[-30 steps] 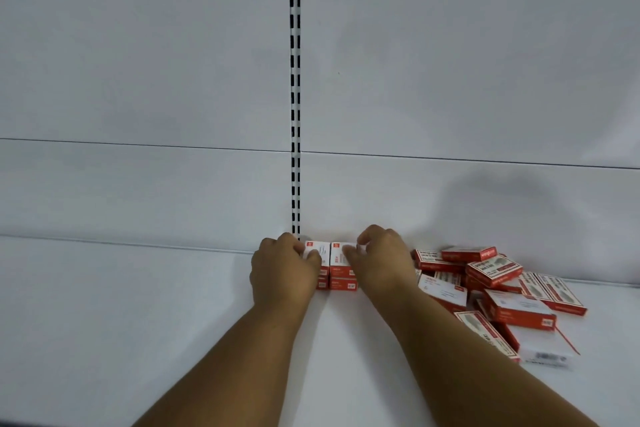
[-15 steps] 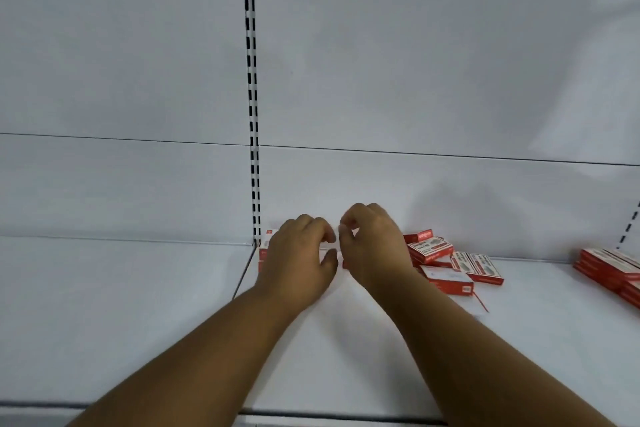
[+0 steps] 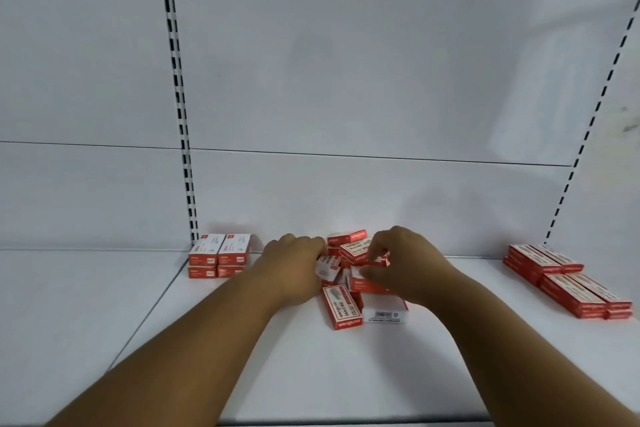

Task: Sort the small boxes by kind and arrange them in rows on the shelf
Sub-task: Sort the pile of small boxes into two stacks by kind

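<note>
A loose pile of small red and white boxes [image 3: 343,305] lies mid-shelf against the back wall. My left hand [image 3: 294,267] reaches into the pile's left side, its fingers curled over a white-topped box [image 3: 327,270]. On the pile's right side, my right hand [image 3: 405,263] pinches a red box [image 3: 378,263] between curled fingers and thumb. To the left, by the slotted upright, stands a neat two-high stack of white-topped boxes [image 3: 220,255]. Longer red boxes [image 3: 568,282] sit in stacked rows at the far right.
The white shelf [image 3: 311,374] has bare surface in front of the pile and between the groups. A slotted upright [image 3: 180,114] runs up the back panel at left, another [image 3: 588,128] at right. A neighbouring shelf section [image 3: 69,305] lies further left.
Both hands left the stacked white-topped boxes at the left and moved right into the loose pile. The view swung right, bringing the red stacks at the far right into sight.
</note>
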The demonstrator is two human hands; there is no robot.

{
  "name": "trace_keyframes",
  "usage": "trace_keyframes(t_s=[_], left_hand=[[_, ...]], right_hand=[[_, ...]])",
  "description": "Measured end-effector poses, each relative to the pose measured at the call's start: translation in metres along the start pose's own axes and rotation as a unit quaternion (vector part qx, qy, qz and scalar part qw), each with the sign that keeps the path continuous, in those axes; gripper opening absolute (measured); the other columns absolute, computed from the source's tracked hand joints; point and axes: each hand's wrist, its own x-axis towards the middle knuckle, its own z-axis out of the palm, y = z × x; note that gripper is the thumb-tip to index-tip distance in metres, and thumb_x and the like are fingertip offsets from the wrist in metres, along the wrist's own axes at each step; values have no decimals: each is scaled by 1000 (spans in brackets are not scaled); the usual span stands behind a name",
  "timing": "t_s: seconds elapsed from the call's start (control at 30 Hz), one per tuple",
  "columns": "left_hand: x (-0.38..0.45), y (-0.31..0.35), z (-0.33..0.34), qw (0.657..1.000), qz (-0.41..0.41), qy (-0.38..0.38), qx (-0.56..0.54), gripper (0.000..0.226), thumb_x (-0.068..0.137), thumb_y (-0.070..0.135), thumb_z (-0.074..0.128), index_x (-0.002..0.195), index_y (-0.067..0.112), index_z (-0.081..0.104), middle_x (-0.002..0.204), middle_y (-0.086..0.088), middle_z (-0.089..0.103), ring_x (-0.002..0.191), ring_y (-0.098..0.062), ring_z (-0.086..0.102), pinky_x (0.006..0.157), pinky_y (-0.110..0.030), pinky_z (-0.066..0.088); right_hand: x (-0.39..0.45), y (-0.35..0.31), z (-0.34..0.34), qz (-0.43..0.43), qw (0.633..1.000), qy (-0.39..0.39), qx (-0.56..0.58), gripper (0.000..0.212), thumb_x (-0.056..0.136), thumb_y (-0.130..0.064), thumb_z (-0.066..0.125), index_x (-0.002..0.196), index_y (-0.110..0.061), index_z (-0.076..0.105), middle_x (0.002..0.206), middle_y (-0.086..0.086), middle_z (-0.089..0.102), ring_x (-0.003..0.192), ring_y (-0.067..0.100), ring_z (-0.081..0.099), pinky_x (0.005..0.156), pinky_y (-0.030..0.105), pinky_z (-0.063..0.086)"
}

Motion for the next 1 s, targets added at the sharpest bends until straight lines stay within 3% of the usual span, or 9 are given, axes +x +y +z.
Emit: trace_keyframes(t_s=[0.2, 0.33, 0.47, 0.53, 0.6, 0.77, 0.83, 0.93, 1.0], left_hand=[[-2, -3, 13, 1000, 15, 15, 9, 45, 82, 46, 63, 124, 32, 60, 116, 5, 56, 110, -18, 50, 89, -36, 44], [-6, -8, 15, 999, 14, 32, -8, 52, 75, 62, 66, 119, 34, 65, 111, 9, 55, 105, -13, 49, 87, -31, 43], [-17, -11, 8, 991, -14, 67, -115, 60, 63, 71, 63, 111, 36, 56, 108, 15, 51, 103, -7, 50, 92, -33, 44], [-20, -11, 4, 972, -51, 101, -207, 49, 71, 54, 74, 108, 37, 48, 103, 18, 55, 95, -4, 58, 74, -26, 55], [-21, -11, 0, 948, -88, 134, -275, 48, 78, 34, 80, 108, 37, 43, 98, 20, 57, 86, 0, 61, 56, -14, 53], [-20, -11, -4, 878, -139, 181, -421, 58, 80, 30, 80, 120, 39, 40, 104, 17, 59, 85, 2, 60, 61, -15, 52], [-18, -13, -5, 851, -149, 189, -467, 53, 84, 31, 75, 123, 40, 41, 107, 15, 61, 85, -1, 64, 60, -13, 50], [-17, -17, -9, 800, -159, 190, -547, 30, 98, 24, 56, 123, 36, 45, 107, 12, 66, 84, -5, 70, 60, -17, 54], [-18, -20, -11, 793, -164, 189, -555, 26, 101, 20, 49, 122, 36, 45, 104, 12, 65, 84, -6, 69, 59, -18, 54]], right_hand=[[-2, 11, 6, 12, 998, -60, -18, 32, 80, -52, 68, 99, -28, 56, 101, -7, 61, 91, 14, 56, 75, 28, 49], [-2, 11, 5, 14, 999, -47, 17, 36, 75, -46, 74, 99, -30, 53, 98, -9, 56, 86, 10, 54, 62, 21, 43], [3, 3, 6, 5, 994, 5, 110, 39, 67, -40, 83, 97, -32, 59, 100, -9, 55, 84, 8, 58, 63, 18, 48], [5, -5, 8, 2, 977, 39, 211, 37, 66, -31, 86, 91, -33, 59, 102, -6, 59, 85, 9, 62, 58, 16, 47], [8, -16, 10, 18, 944, 72, 322, 34, 70, -16, 83, 88, -30, 59, 104, -2, 63, 87, 15, 67, 56, 18, 51], [14, -48, 17, 95, 834, 106, 533, 11, 86, -18, 71, 93, -22, 64, 95, 4, 71, 75, 20, 74, 67, 36, 62], [16, -55, 23, 114, 831, 104, 534, 6, 90, -19, 67, 94, -23, 64, 93, 5, 73, 74, 20, 75, 71, 44, 62], [18, -61, 30, 118, 834, 94, 531, 22, 88, -12, 69, 99, -27, 57, 98, 1, 70, 80, 20, 74, 70, 39, 62], [19, -63, 31, 120, 832, 69, 537, 31, 86, -11, 72, 107, -29, 56, 102, -2, 68, 86, 21, 74, 71, 39, 62]])
